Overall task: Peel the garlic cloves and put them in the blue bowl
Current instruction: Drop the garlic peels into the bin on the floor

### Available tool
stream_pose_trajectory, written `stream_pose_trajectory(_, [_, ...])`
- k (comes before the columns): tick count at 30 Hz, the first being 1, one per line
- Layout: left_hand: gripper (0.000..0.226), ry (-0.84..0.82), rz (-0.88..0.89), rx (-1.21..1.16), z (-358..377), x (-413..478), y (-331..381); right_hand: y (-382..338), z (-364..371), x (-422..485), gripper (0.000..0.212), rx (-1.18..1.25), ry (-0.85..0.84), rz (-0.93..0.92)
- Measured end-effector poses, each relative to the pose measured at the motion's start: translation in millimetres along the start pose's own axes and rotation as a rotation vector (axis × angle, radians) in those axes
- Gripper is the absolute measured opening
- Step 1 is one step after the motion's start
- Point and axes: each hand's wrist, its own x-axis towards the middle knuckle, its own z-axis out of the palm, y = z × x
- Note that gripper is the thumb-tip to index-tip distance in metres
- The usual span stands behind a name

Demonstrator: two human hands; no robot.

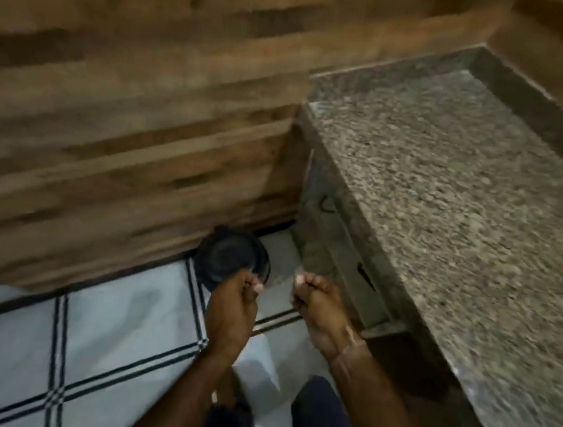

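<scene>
Both my hands are held out over the floor, in front of a black round bin (pixel 231 258) that stands against the wooden wall. My left hand (pixel 234 300) has its fingers curled with the tips pressed against the thumb, just at the bin's near rim. My right hand (pixel 314 301) is a little to the right, fingers curled inward too. The blur shows nothing inside either hand. No garlic and no blue bowl are in view.
A speckled granite counter (pixel 447 195) runs along the right, with cabinet drawers (pixel 338 253) below its edge. A wood-panelled wall (pixel 126 129) fills the left and back. The floor is pale tile with dark stripes (pixel 61 347). My leg in dark trousers (pixel 322 420) is at the bottom.
</scene>
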Motion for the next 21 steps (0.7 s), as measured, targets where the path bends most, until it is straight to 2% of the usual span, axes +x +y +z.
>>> stream_pose_trajectory(4, [0.028, 0.091, -0.07, -0.024, -42.9, 44.8, -36.3, -1.5, 70.8, 34.2, 0.029, -0.084, -0.025, 0.037])
stream_pose_trajectory(7, [0.027, 0.127, -0.144, -0.073, -54.6, 76.0, -58.1, 1.3, 108.6, 70.7, 0.045, -0.154, -0.008, 0.088])
stream_pose_trajectory(12, [0.034, 0.145, -0.255, -0.101, -54.8, 130.3, -96.2, 18.0, 146.0, 130.2, 0.031, -0.209, 0.004, 0.175])
stream_pose_trajectory(15, [0.026, 0.058, -0.38, -0.073, -33.7, 161.3, -134.9, 43.1, 151.6, 168.5, 0.025, -0.257, 0.02, 0.232])
stream_pose_trajectory(19, [0.014, -0.027, -0.664, -0.185, 18.2, 195.2, -196.3, 103.2, 148.7, 231.9, 0.029, -0.224, 0.055, 0.339])
stream_pose_trajectory(21, [0.021, -0.045, -0.791, -0.257, 55.0, 218.8, -232.6, 142.4, 148.7, 272.1, 0.027, -0.145, 0.118, 0.396])
